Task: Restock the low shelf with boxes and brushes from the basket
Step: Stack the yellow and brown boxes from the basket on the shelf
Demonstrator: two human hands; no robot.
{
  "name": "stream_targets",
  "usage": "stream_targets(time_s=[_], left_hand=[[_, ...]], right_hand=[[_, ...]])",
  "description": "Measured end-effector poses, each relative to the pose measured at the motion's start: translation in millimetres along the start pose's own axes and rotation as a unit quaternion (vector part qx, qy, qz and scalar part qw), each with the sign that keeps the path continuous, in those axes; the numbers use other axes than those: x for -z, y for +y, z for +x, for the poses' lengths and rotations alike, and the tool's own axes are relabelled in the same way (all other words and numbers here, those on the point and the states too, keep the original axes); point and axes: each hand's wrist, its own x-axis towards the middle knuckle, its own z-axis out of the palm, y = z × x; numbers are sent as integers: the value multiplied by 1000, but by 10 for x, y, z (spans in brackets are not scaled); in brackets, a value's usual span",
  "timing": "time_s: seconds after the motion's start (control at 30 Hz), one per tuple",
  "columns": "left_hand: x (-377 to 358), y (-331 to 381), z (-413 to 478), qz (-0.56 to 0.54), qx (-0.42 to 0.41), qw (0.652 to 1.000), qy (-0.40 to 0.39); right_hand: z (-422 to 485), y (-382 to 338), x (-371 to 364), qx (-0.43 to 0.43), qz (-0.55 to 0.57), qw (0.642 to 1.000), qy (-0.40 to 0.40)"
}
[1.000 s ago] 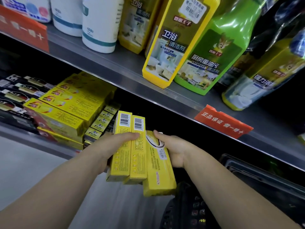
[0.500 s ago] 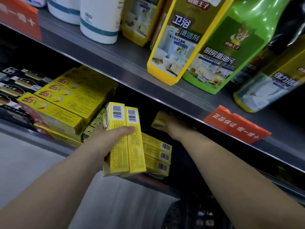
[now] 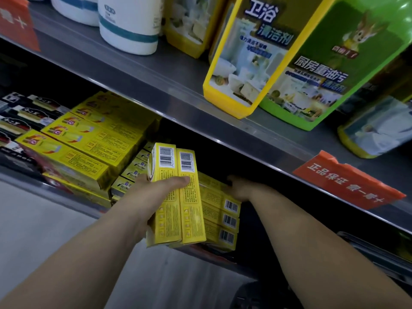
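Observation:
My left hand (image 3: 156, 192) grips two long yellow boxes (image 3: 178, 197) side by side, barcodes up, just in front of the low shelf (image 3: 66, 192). Behind them on that shelf lies a stack of yellow boxes (image 3: 223, 217) with barcoded ends facing out. My right hand (image 3: 242, 188) reaches into the dark shelf opening and rests on the top of that stack; its fingers are partly hidden in shadow. The black basket (image 3: 249, 295) shows only as a dark edge at the bottom.
Larger yellow boxes (image 3: 89, 141) are piled at the left of the low shelf, with small yellow boxes (image 3: 131, 175) and black packs (image 3: 20, 117) beside them. The upper shelf (image 3: 156, 85) overhangs, holding yellow and green cleaner bottles (image 3: 256, 52). A red price tag (image 3: 347, 181) juts out.
My right hand carried one yellow box into the shelf and laid it on the stack, and now sits lower on top of it. My left hand held its two boxes nearly still.

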Motion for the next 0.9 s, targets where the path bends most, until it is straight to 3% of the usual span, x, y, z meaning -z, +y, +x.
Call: stream_targets(time_s=[0.07,0.13,0.2,0.23,0.3,0.33,0.37,0.6,0.7,0.77,0.9], left_hand=[[6,14,-8,1,15,1000,-26],[-4,60,21,20,36,997,-58],[-7,101,53,65,40,992,-99],[-22,130,75,70,38,990,-118],[-76,194,93,52,32,988,-143],[-96,216,78,44,29,986,-156],[-103,230,21,41,25,984,-169],[-174,175,-219,141,2,962,-235],[-201,135,-209,61,32,964,-258],[-191,171,-223,72,65,964,-248],[-202,200,-71,95,30,979,-178]], right_hand=[[-98,32,-3,-13,-48,998,-49],[-236,-78,62,14,-60,997,-44],[-444,-274,192,70,64,995,-10],[-583,-381,261,110,191,975,-22],[-878,-534,339,180,427,880,-101],[-995,-570,368,203,478,845,-130],[-1092,-583,393,218,493,831,-139],[-1329,-357,382,179,477,852,-121],[-1364,-331,329,159,483,852,-125],[-1378,-338,307,144,504,843,-120],[-1379,-394,193,100,547,815,-166]])
